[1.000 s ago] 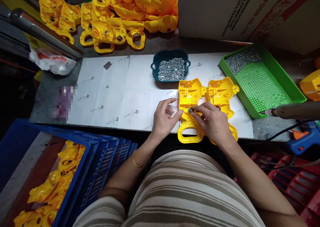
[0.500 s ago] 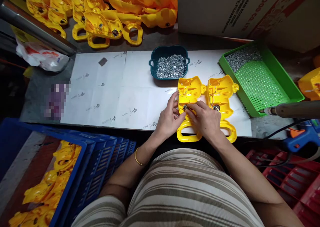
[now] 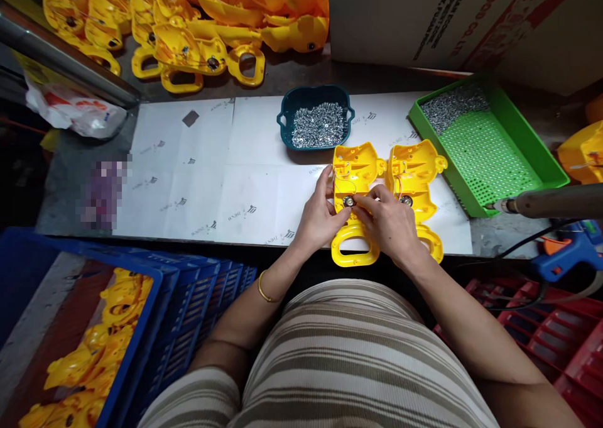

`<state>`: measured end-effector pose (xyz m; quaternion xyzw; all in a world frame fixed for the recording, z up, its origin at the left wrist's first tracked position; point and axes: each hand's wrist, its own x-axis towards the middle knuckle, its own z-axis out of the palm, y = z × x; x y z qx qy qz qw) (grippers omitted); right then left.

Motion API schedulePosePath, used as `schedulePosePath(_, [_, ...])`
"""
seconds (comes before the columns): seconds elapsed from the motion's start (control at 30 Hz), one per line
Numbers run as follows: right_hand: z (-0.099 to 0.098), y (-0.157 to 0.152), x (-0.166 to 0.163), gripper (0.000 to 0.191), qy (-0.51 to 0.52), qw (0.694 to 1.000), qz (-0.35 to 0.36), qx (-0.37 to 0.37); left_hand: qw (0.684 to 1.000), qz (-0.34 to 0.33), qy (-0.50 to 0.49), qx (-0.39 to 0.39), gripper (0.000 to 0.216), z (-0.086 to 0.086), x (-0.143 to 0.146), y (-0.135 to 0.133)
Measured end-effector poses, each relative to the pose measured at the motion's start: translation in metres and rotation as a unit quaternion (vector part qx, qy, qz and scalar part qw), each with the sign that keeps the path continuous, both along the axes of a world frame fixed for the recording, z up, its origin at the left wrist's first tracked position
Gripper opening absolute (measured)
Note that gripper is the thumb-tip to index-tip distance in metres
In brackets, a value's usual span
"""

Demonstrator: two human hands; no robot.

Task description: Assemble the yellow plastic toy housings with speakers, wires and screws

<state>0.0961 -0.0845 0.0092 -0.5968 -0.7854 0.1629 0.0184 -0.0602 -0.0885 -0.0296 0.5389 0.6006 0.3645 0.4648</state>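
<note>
Two yellow plastic shell halves with looped handles lie side by side, hollow side up: the left shell (image 3: 355, 164) and the right shell (image 3: 413, 161). Thin wires run inside both. My left hand (image 3: 319, 219) grips the left shell by its outer edge, its thumb near a round metal-rimmed part (image 3: 348, 200), perhaps a speaker. At that part's right side, the thumb and forefinger of my right hand (image 3: 390, 222) come together; anything between them is too small to make out. My right hand partly covers the right shell and its similar round part (image 3: 406, 200).
A dark teal basin (image 3: 281, 119) of small metal screws stands behind the shells. Right of it sits a green tray (image 3: 527, 142) with more screws. A screwdriver-like tool (image 3: 556, 202) extends over its corner. Yellow shells (image 3: 188, 51) pile up at the back; a blue crate (image 3: 155, 296) stands lower left.
The view has shifted slightly. My right fingertips have drawn back a little from the round part, which shows more fully. My left hand keeps its hold on the shell.
</note>
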Motion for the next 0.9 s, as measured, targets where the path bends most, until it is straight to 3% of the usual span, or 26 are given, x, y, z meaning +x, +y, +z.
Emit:
schedulePosePath(0.33, [0.0, 0.002, -0.004, 0.038, -0.072, 0.996, 0.05, -0.034, 0.999, -0.016, 0.017, 0.023, 0.088, 0.006, 0.002, 0.005])
schedulePosePath(0.6, [0.007, 0.007, 0.004, 0.036, -0.053, 0.996, 0.068, -0.01, 0.997, -0.02, -0.039, -0.065, 0.09, 0.012, -0.007, 0.009])
schedulePosePath(0.77, [0.007, -0.005, 0.017, 0.034, 0.102, 0.994, 0.026, 0.041, 0.972, -0.028, -0.126, -0.194, 0.093, 0.028, -0.031, 0.008])
schedulePosePath(0.9, [0.007, -0.019, 0.023, 0.029, 0.247, 0.966, 0.005, 0.074, 0.964, -0.032, -0.147, -0.221, 0.063, 0.028, -0.044, 0.004])
